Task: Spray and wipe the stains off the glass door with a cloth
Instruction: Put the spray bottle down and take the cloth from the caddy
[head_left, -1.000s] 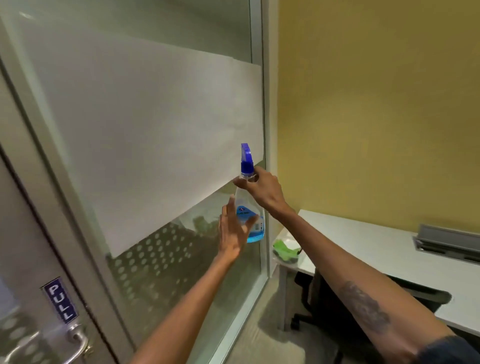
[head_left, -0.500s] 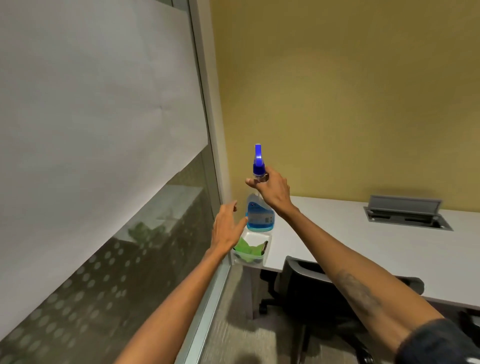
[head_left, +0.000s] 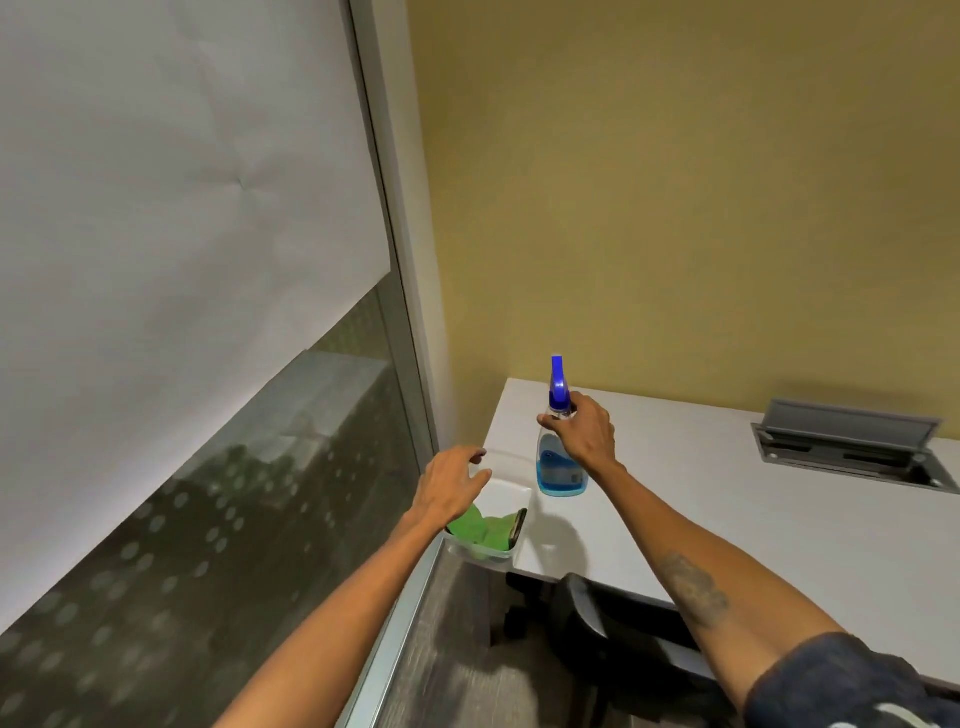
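Note:
My right hand (head_left: 584, 434) grips the neck of a clear spray bottle (head_left: 558, 465) with a blue nozzle and blue liquid. The bottle is upright at the near left corner of the white desk (head_left: 727, 519); I cannot tell if its base touches the desk. A green cloth (head_left: 480, 530) lies in a clear plastic container (head_left: 496, 553) at the desk's corner. My left hand (head_left: 452, 486) hovers over that container, fingers spread, holding nothing. The glass panel (head_left: 208, 493) with a frosted band and dotted film fills the left.
A black office chair (head_left: 623, 618) stands under the desk's near edge. A grey cable box (head_left: 852, 447) with its lid raised is set into the desk at the right. A yellow wall (head_left: 675, 208) backs the desk. The metal glass frame (head_left: 410, 332) runs down beside the container.
The view has swung right, away from the door handle toward the desk. My right hand has lowered the bottle onto or just above the desk corner, and my left hand has moved over the container.

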